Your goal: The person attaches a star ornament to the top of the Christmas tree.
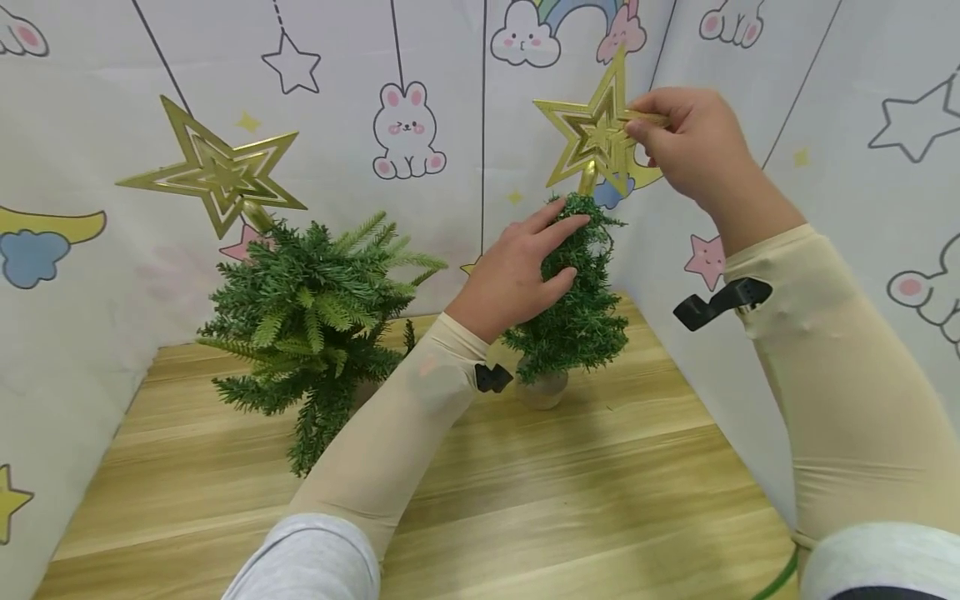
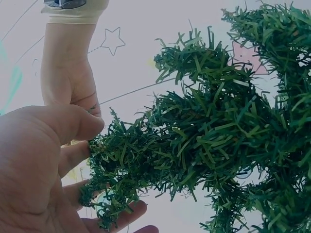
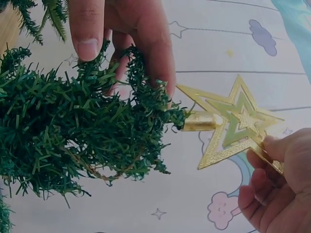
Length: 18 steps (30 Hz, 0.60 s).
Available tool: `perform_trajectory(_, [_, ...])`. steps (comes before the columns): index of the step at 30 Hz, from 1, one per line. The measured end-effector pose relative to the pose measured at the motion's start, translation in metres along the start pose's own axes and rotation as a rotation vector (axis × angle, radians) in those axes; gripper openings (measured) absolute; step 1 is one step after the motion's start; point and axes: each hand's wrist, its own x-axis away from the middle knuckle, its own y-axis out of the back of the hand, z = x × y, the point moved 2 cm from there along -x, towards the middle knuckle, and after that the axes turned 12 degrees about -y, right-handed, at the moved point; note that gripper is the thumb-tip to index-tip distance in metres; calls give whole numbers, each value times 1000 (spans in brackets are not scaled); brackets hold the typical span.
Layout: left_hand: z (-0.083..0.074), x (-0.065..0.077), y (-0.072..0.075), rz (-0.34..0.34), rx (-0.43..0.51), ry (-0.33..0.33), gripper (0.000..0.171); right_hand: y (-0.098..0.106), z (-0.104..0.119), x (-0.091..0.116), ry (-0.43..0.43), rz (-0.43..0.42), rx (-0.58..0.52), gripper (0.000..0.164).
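A gold star tree topper (image 1: 600,133) stands over the tip of a small artificial Christmas tree (image 1: 581,317) on the right. My right hand (image 1: 693,142) pinches one point of that star between thumb and fingers. In the right wrist view the topper's gold socket (image 3: 200,121) meets the tip of the green branches. My left hand (image 1: 517,271) rests against the upper branches with its fingers spread and fairly straight. The left wrist view shows the left thumb (image 2: 80,124) and fingers around the tree's top.
To the left stands a fuller artificial tree (image 1: 315,308), topped by another gold star (image 1: 221,175). Both trees are on a wooden table (image 1: 585,500). A patterned wall covering (image 1: 330,150) rises close behind and at the sides. A green cord (image 1: 780,577) lies at the lower right.
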Motion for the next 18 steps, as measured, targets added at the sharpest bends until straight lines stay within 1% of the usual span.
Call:
perform_trajectory(4, [1,1,1,4,-8,12,63,-3,-2,0,-14,1,-24,38])
perform_trajectory(11, [0,2,3,2,-5,7,63,-7,-4,-1,-21,-15,-51,40])
perform_trajectory(16, [1,2,4,0,1,14,63,-5,-6,3,-29,-34,-59,47])
perform_trajectory(18, [0,3,5,-20,5,11,63,-3,-6,8,-36,-55,-68,51])
